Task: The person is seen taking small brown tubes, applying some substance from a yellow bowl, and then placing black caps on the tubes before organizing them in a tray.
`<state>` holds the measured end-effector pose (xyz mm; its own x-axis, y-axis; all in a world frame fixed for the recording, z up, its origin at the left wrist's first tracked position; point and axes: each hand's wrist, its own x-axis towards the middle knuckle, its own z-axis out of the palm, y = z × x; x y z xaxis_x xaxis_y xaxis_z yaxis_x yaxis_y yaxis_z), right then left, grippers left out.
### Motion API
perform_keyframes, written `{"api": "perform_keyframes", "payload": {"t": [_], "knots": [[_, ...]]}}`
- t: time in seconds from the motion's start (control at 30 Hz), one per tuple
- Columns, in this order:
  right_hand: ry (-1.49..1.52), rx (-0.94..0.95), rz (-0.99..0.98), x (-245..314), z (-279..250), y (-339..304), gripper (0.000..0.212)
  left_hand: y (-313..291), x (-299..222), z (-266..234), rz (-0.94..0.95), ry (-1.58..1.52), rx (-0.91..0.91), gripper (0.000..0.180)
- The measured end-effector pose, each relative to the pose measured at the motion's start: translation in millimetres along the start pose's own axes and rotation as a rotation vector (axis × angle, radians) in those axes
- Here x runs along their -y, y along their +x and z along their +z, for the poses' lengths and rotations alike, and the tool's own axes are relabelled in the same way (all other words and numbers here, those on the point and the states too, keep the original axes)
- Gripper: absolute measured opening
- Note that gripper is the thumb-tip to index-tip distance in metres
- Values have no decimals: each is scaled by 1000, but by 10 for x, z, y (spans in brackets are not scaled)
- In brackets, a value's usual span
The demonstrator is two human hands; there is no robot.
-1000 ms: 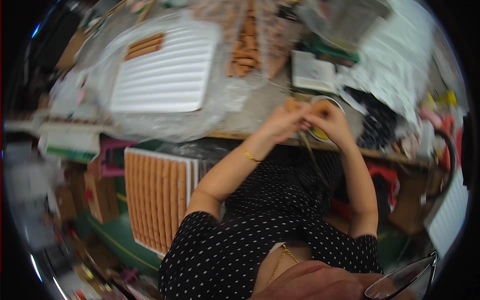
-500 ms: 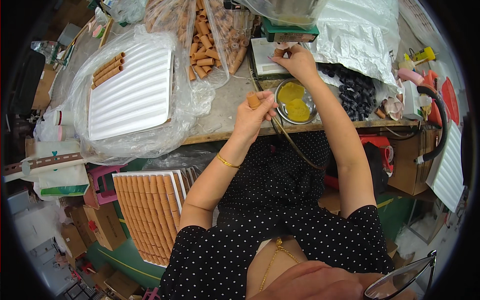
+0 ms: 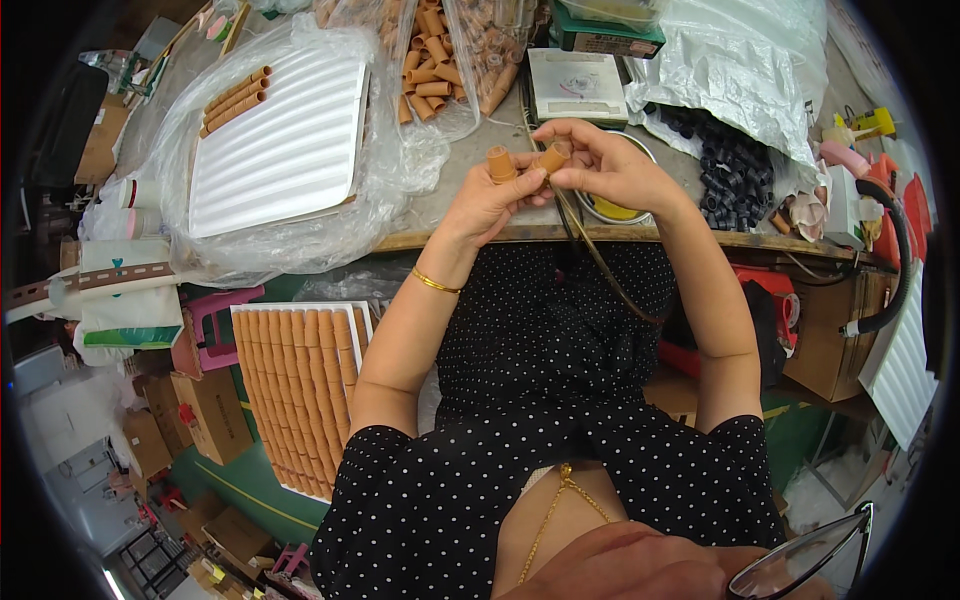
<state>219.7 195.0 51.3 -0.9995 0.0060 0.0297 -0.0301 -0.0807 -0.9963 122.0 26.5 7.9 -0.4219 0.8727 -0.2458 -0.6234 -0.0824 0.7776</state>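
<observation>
The left hand pinches a short orange cardboard tube and holds it up over the grey table edge. The right hand pinches a second small orange tube just beside it, above a round metal bowl of yellow glue.

A small, crowded workshop for handmade goods, seen from above a seated worker. The desk is heaped with plastic bags of short orange-brown tubes, a white ribbed tray carrying a few finished tubes, a pile of small black parts and crumpled plastic sheeting. Below the desk edge, a second tray stands packed with rows of the same tubes. Cardboard boxes crowd the green floor beside it.
</observation>
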Motion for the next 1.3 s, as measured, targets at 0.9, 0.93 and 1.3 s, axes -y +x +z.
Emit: {"api": "perform_keyframes", "payload": {"t": [0.9,0.93,1.3], "knots": [[-668,-203,-172,-1122,855,49,25,-4459,1224,-97,263,1710,-1741,30],[-683,-194,-176,-1122,856,44,25,-4541,1383,-25,181,1775,-1702,30],[-753,-181,-245,-1085,866,55,23,-4771,1658,-34,44,1782,-1665,31]]}}
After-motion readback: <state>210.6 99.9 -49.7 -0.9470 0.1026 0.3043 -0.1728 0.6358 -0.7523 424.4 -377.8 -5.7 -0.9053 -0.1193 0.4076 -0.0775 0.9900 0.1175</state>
